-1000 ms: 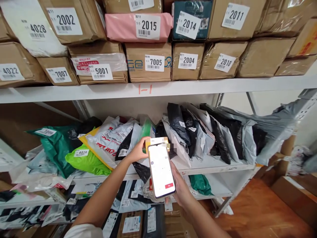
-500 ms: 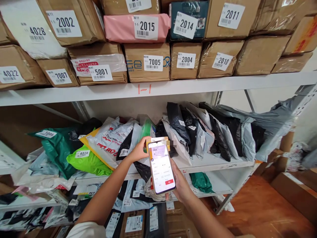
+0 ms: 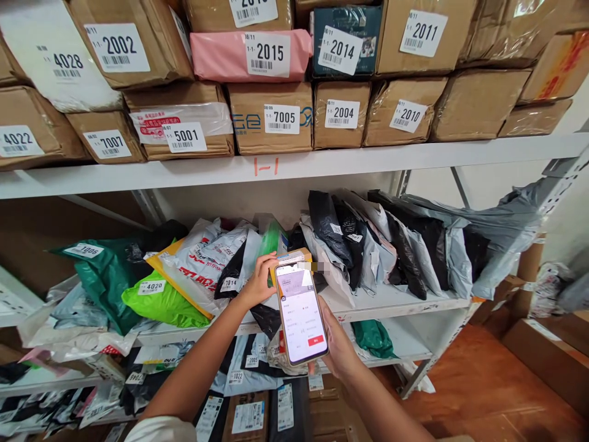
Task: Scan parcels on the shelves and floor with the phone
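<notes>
A smartphone (image 3: 301, 319) is held in my right hand (image 3: 338, 341), its lit screen facing me with a red button low on it. Just behind the phone's top edge, a small yellow-brown package (image 3: 301, 253) with a white label shows. My left hand (image 3: 260, 281) is closed around the package's left side; the phone hides most of it. Near my left hand, a green bag (image 3: 270, 236) and a black bag labelled 7014 (image 3: 232, 279) lie on the middle shelf.
Labelled cardboard boxes (image 3: 271, 138) fill the upper shelf (image 3: 207, 169). On the middle shelf, black and grey mailer bags (image 3: 405, 255) lean at right, and a lime-green bag (image 3: 165, 301) lies at left. More parcels (image 3: 248, 417) sit below. A large carton (image 3: 543, 362) stands on the floor at right.
The package behind the phone shows slightly more above its top edge. The camera picture on the phone's screen has shifted. Both hands keep their hold.
</notes>
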Tool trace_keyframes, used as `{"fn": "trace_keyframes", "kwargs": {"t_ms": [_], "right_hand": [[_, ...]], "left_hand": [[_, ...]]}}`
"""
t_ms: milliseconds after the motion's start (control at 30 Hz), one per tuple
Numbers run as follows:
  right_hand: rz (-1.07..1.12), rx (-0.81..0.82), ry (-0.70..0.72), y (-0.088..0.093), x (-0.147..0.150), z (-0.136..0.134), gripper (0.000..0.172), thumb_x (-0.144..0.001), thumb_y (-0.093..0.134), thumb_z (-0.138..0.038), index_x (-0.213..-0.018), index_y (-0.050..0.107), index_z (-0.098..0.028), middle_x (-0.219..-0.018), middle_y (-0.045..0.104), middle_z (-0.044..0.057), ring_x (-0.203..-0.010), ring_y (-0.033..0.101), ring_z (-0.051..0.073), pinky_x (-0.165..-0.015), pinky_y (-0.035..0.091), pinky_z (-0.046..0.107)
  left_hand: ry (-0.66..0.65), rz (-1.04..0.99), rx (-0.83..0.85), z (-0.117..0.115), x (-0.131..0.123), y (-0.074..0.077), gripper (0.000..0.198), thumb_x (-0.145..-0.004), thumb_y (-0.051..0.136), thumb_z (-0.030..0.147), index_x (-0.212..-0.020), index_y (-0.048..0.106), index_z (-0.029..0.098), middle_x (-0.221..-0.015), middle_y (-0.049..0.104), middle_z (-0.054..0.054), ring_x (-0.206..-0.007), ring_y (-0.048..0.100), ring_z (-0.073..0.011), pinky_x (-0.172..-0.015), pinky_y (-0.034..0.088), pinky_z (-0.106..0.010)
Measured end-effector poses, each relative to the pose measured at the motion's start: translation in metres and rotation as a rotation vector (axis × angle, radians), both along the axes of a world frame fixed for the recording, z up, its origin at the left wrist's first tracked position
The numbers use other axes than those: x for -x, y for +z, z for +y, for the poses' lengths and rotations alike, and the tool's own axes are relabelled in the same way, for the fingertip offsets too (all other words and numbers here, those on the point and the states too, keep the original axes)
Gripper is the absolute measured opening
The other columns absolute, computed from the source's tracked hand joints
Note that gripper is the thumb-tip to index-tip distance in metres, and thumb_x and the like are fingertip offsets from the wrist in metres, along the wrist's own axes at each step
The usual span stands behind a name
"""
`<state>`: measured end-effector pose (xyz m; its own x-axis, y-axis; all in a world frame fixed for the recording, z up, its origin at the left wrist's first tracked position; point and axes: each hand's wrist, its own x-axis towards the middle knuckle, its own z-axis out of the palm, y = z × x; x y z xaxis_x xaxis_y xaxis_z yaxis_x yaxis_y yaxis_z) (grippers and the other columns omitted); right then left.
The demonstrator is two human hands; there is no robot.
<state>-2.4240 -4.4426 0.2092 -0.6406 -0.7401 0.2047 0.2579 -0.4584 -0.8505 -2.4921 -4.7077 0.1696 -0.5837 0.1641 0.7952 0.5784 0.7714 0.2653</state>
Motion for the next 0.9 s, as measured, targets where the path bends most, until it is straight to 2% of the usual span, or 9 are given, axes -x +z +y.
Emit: {"fn": "trace_keyframes", "kwargs": {"t_ms": [133, 367, 533, 767, 900], "right_hand": [[0.009, 0.013, 0.014, 0.000, -0.002, 0.004, 0.061, -0.094, 0.039, -0.059, -0.139, 0.029, -0.020, -0.098, 0.071, 0.016, -0.068, 0.071, 0.026, -0.032, 0.047, 0.018], [0.040, 0.011, 0.016, 0.005, -0.006, 0.007, 0.058, -0.095, 0.034, -0.058, -0.138, 0.033, -0.019, -0.087, 0.071, 0.014, -0.062, 0.069, 0.024, -0.030, 0.043, 0.018], [0.025, 0.019, 0.025, 0.007, -0.009, 0.010, 0.059, -0.094, 0.037, -0.059, -0.139, 0.033, -0.021, -0.095, 0.071, 0.015, -0.060, 0.068, 0.023, -0.031, 0.044, 0.020], [0.072, 0.035, 0.068, 0.006, -0.007, 0.010, 0.052, -0.099, 0.028, -0.052, -0.140, 0.029, -0.019, -0.089, 0.071, 0.015, -0.064, 0.069, 0.024, -0.032, 0.045, 0.018], [0.056, 0.040, 0.082, 0.005, -0.006, 0.010, 0.053, -0.098, 0.029, -0.053, -0.141, 0.027, -0.021, -0.096, 0.070, 0.016, -0.066, 0.070, 0.025, -0.033, 0.047, 0.019]], "left_hand": [[-0.003, 0.067, 0.004, -0.001, 0.002, -0.002, 0.061, -0.074, 0.069, 0.010, -0.125, 0.038, 0.024, -0.125, 0.038, -0.011, -0.133, 0.039, -0.0306, -0.110, 0.038, -0.054], [-0.012, 0.106, 0.070, -0.007, 0.009, -0.011, 0.064, -0.077, 0.067, 0.012, -0.130, 0.033, 0.026, -0.125, 0.039, -0.011, -0.134, 0.038, -0.0324, -0.109, 0.037, -0.059], [-0.027, 0.126, 0.078, -0.009, 0.009, -0.014, 0.069, -0.077, 0.067, 0.009, -0.133, 0.031, 0.027, -0.126, 0.039, -0.011, -0.135, 0.037, -0.0302, -0.111, 0.035, -0.059], [-0.061, 0.103, 0.058, -0.010, 0.009, -0.014, 0.064, -0.077, 0.067, 0.011, -0.130, 0.035, 0.029, -0.127, 0.041, -0.010, -0.137, 0.035, -0.0305, -0.112, 0.035, -0.059], [-0.081, 0.129, 0.061, -0.011, 0.011, -0.015, 0.068, -0.077, 0.068, 0.012, -0.132, 0.032, 0.030, -0.128, 0.041, -0.011, -0.138, 0.034, -0.0303, -0.111, 0.035, -0.059]]}}
